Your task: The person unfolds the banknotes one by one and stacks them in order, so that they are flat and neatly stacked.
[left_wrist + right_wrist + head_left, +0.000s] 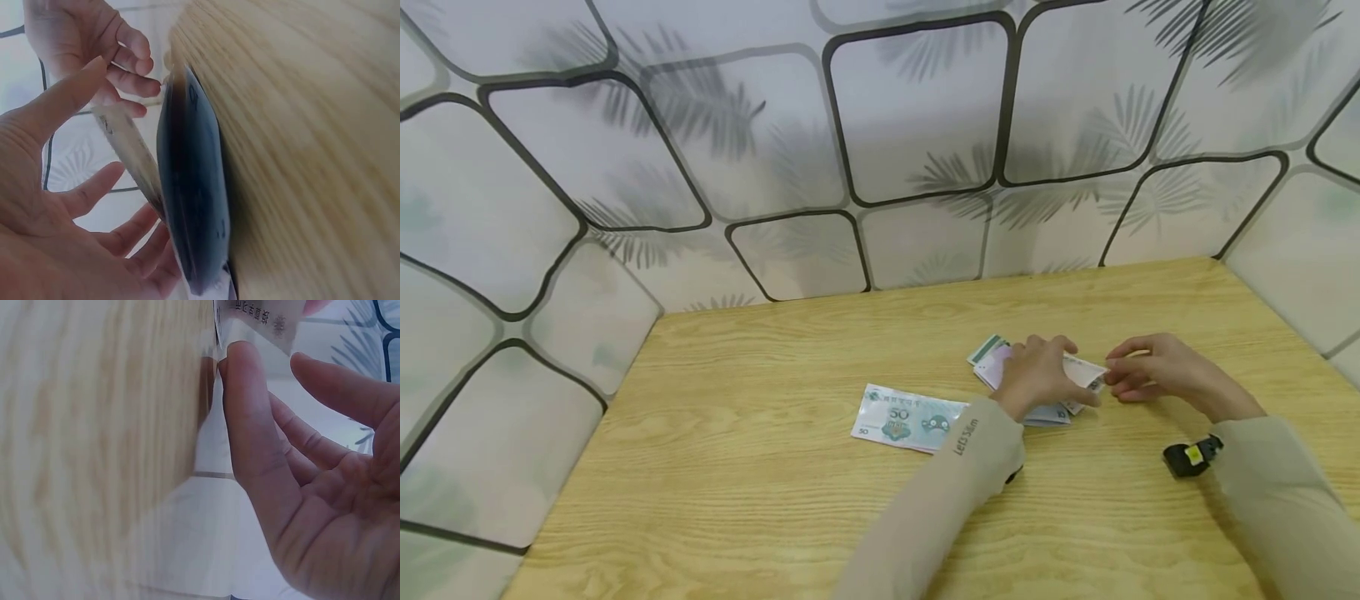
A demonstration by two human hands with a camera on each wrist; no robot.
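Observation:
A small pile of play banknotes lies on the table, partly hidden under my left hand. That hand arches over the pile, its fingers at the far side and its thumb apart from them. A pale note tilts up at the pile's right end; in the left wrist view it stands away from a bluish, bowed note. My right hand is beside the raised end, fingers loosely bent. In the right wrist view its fingertips lie close to the printed note; whether they touch is unclear.
A blue-green 50 note lies flat left of the pile, its right end hidden by my left sleeve. A black wrist device sits by the right cuff. Patterned walls border the wooden table.

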